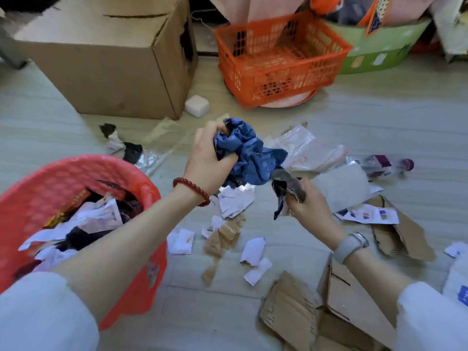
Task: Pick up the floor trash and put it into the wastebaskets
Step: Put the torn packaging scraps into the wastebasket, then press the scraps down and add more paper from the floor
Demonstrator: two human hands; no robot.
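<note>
Red wastebasket [83, 171] near left, part-filled with paper scraps. Left hand [206, 164] at centre, fingers clenched round crumpled blue bag [249, 153], raised above floor. Right hand [307, 207] just right, fingers grasping grey scrap [287, 182]. Torn paper [236, 201] and cardboard [291, 310] strewn on floor [379, 110] below and right

The red wastebasket [76, 173] at 9 o'clock is cut by the left edge. Part of the blue bag [249, 153] is hidden under the left hand [210, 160]. The cardboard pieces [316, 320] at 5 o'clock are cut off below.
</note>
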